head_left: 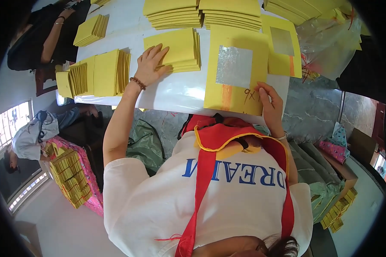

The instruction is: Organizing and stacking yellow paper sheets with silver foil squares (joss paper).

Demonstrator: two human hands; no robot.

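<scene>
A stack of folded yellow paper (180, 45) lies on the white-covered table. On its near left corner rests my left hand (152, 66), fingers spread and flat, with a beaded bracelet at the wrist. To the right lies a large yellow paper sheet (216, 94) bearing a silver square (234, 66) and an orange strip below it. My right hand (272, 103) has its thumb and bent forefinger at that sheet's right edge, pinching it; the other fingers are partly hidden. Behind it lies a second yellow sheet (272, 62) with a silver square.
Tall stacks of folded yellow paper (171, 15) stand at the table's far side, and more bundles (109, 75) at the left. A clear plastic bag (330, 43) sits at the right. Another person (51, 38) is at the far left; a second person (36, 132) is beside a pink-lined box (96, 180).
</scene>
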